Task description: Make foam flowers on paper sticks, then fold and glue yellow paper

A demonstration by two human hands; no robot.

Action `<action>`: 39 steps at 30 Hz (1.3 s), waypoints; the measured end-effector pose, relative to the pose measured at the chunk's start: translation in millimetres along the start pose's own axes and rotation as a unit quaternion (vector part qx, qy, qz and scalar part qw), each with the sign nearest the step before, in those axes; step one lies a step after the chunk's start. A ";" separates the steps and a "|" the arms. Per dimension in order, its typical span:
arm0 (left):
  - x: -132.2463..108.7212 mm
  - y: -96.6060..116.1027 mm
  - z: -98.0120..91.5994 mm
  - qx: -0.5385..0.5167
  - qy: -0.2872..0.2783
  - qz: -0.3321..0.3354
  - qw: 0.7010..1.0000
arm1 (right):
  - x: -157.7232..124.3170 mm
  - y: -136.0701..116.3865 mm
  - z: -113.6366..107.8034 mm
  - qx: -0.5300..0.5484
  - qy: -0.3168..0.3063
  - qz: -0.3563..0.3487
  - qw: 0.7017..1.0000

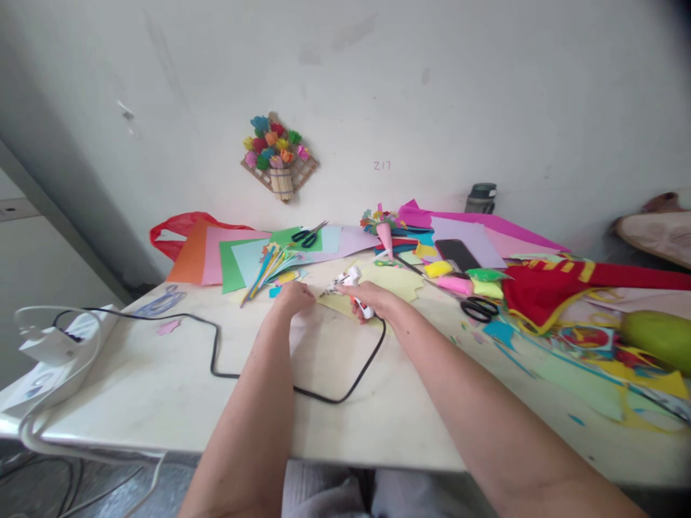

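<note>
My right hand [368, 296] is wrapped around a white glue gun [352, 278], its nozzle pointing left. A black cord [372, 356] runs from the bottom of its handle. Close to the nozzle, my left hand [294, 296] is closed, its fingers bent together; anything in them is hidden. Under and beside the glue gun lies pale yellow paper [396, 284] with a cut edge. Just behind my left hand is a bundle of coloured paper strips [270, 266].
Coloured paper sheets [237, 255] and green-handled scissors [309, 236] lie at the back. On the right are a phone [458, 255], black scissors [479, 309], clay packets [456, 285] and red fabric [540, 291]. A power strip [59, 360] sits at the left edge, with the cord crossing the table.
</note>
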State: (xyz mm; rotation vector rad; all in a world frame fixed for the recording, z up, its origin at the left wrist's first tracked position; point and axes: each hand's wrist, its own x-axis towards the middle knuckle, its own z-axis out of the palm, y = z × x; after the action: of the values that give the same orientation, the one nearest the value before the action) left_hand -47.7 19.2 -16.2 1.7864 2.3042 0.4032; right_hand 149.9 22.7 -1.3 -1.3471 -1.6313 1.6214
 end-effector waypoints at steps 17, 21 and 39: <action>-1.2 -0.2 -2.0 -0.018 -0.013 0.025 0.999 | -0.9 1.2 -1.8 -0.006 -0.037 -0.018 0.999; -0.3 -1.0 -0.7 -0.011 -0.010 0.027 1.000 | 0.9 0.7 -6.5 0.021 -0.020 -0.024 0.999; -4.2 6.3 -2.2 0.026 0.077 -0.013 0.997 | 10.7 8.5 -14.6 0.131 0.139 -0.023 0.981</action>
State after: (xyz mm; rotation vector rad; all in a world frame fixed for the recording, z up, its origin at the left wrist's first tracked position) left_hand -41.6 16.3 -12.1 1.8062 2.4602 0.4976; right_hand 160.8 37.3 -9.7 -1.3190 -1.2316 1.4845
